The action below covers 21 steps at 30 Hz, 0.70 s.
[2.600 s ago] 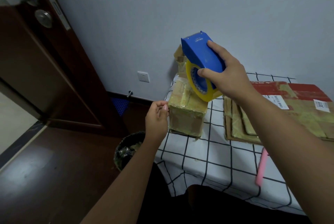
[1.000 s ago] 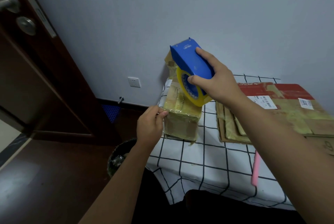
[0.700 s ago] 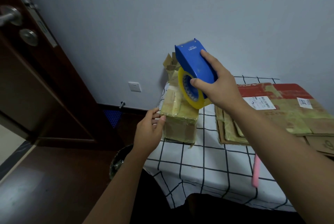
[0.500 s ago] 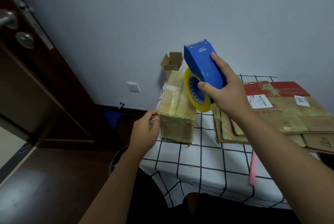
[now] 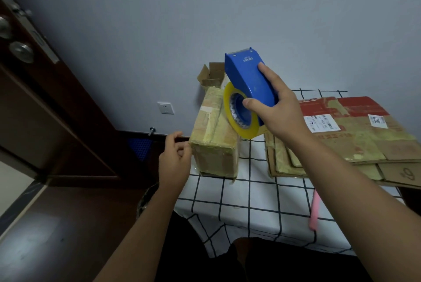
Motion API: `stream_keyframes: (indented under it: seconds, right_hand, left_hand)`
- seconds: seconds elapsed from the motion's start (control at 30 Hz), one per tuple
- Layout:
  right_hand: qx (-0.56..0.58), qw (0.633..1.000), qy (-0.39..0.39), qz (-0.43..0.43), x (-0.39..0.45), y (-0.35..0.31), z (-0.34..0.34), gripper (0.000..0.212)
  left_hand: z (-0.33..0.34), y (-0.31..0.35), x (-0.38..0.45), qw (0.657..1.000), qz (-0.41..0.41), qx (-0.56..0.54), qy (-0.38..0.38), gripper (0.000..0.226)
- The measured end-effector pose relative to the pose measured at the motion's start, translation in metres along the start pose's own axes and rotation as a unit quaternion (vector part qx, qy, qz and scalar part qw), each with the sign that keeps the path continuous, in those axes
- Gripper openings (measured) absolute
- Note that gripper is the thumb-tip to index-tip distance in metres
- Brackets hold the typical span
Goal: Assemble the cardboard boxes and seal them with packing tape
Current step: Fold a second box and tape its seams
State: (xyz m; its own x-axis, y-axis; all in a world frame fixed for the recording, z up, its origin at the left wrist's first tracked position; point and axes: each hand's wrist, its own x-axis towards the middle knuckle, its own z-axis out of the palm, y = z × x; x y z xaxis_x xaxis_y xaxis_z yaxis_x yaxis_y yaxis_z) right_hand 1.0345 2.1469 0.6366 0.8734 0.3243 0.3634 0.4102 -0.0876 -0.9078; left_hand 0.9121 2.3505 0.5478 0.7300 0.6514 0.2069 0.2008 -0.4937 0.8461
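Right hand (image 5: 276, 114) grips blue dispenser (image 5: 248, 76), thumb at the hub of the yellow tape roll (image 5: 239, 110), other fingers (image 5: 265, 69) laid over the blue top. Dispenser tilted, cutter end up toward the wall, roll low and just over the box (image 5: 215, 133); actual contact of roll with box cannot be told.

Box sits on tabletop (image 5: 250, 193) near its left edge, directly under the right-hand fingers, closed and wrapped in yellowish tape strips.

Left hand (image 5: 175, 158) at the box's near-left upper corner, fingers curled, tips touching or pinching at the taped edge; whether it holds a tape end cannot be told.

Beyond the box, behind the dispenser: small open box (image 5: 210, 74) with flaps up, against the wall.

Right of the right-hand fingers: stack of flattened cardboard (image 5: 355, 140), red patches, white labels, old tape. Nearer than that, below the right forearm: pink strip (image 5: 315, 208) lying on the checked cloth.

Left of and below the left hand: bin (image 5: 145, 199) on the floor, mostly hidden by the forearm. Dark door (image 5: 29, 90) farther left; socket (image 5: 165, 108) on the wall.
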Motion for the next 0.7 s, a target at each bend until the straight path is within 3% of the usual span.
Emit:
stream_keyframes:
  seconds: [0.07,0.17,0.4,0.5,0.57,0.7]
  right_hand:
    - [-0.004,1.0,-0.001,0.002,0.001,0.0,0.001,0.073]
    - [-0.014,1.0,-0.003,0.001,0.002,-0.001,0.001,0.073]
    - [-0.022,1.0,-0.006,0.01,0.001,-0.006,0.001,0.072]
    - [-0.02,1.0,-0.01,0.014,0.0,-0.007,0.003,0.072]
    - [-0.018,1.0,-0.009,0.016,0.0,-0.006,0.002,0.072]
    - [-0.017,1.0,-0.004,0.016,0.001,-0.004,0.001,0.072]
  left_hand:
    - [0.005,-0.001,-0.003,0.998,-0.032,-0.04,0.04,0.01]
    - [0.013,0.003,-0.011,0.998,-0.01,-0.024,0.063,0.013]
    - [0.03,0.003,-0.027,0.991,-0.038,-0.123,0.035,0.02]
    - [0.031,0.008,-0.027,0.991,-0.063,-0.115,0.0,0.05]
    - [0.033,0.011,-0.025,0.994,-0.057,-0.097,-0.003,0.058]
    - [0.031,0.016,-0.021,0.997,-0.048,-0.066,-0.001,0.042]
